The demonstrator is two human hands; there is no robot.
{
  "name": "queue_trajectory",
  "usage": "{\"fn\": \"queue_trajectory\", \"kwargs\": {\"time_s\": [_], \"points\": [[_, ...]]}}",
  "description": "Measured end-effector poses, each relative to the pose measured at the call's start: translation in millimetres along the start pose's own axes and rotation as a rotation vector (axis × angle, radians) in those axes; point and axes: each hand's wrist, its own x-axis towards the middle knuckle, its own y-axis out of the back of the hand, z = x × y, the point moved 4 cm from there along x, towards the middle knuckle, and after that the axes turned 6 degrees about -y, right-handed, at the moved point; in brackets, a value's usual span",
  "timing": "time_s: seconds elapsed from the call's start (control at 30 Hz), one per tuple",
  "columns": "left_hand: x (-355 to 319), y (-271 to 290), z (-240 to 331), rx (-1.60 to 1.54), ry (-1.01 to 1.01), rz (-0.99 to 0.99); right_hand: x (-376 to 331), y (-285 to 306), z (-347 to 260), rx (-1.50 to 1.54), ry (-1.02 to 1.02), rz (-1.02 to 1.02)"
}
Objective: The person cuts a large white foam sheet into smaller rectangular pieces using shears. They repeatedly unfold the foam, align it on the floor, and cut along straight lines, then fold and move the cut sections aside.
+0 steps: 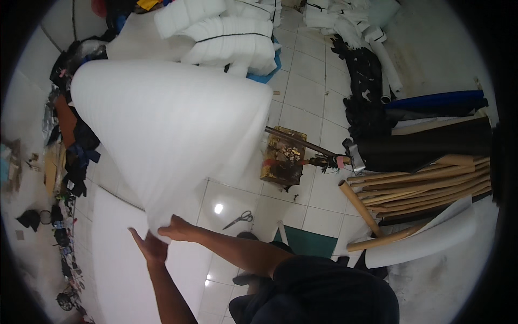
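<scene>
A large white sheet (172, 113), looking like thin foam, spreads wide at the far end and narrows to a gathered corner near me. My right hand (174, 229) reaches in from the right and is closed on that corner. My left hand (150, 246) is just below and to the left, against the gathered end. One of its digits sticks out to the left, apart from the rest; the others are partly hidden by the sheet. Below the hands, another flat white sheet (116, 237) lies on the floor.
Scissors (239, 220) lie on the tiles near a green mat (313, 237). A metal rod (302, 141) crosses a stained yellow box (275, 171). Cardboard tubes (415, 189) and dark rolls (431, 143) lie along the right. Bundled white rolls (232, 40) sit at the far end; clutter lines the left wall.
</scene>
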Motion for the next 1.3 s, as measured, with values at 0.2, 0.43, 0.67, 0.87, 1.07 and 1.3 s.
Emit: {"fn": "queue_trajectory", "kwargs": {"time_s": [0.2,0.43,0.67,0.87,1.07,1.3], "points": [[-15.6,28.1,115.5,0.336,-0.423,0.279,-59.5,-36.9,-104.9,-0.119,0.198,-0.267],[-123.0,104.3,228.7,0.612,-0.736,0.703,-97.5,-12.0,56.9,-0.527,-0.13,-0.444],[-233.0,199.4,224.8,0.609,-0.807,0.78,-153.5,149.9,207.9,-0.382,-0.544,0.15],[-350.6,308.4,211.0,0.744,-0.733,1.091,-174.8,203.4,132.8,-0.28,-0.445,0.465],[-446.3,386.4,184.1,0.696,-0.698,1.083,-164.2,213.6,79.5,-0.261,-0.357,0.68],[-496.6,413.7,177.1,0.87,-0.622,1.177,-116.0,283.9,26.5,-0.037,-0.383,0.789]]}}
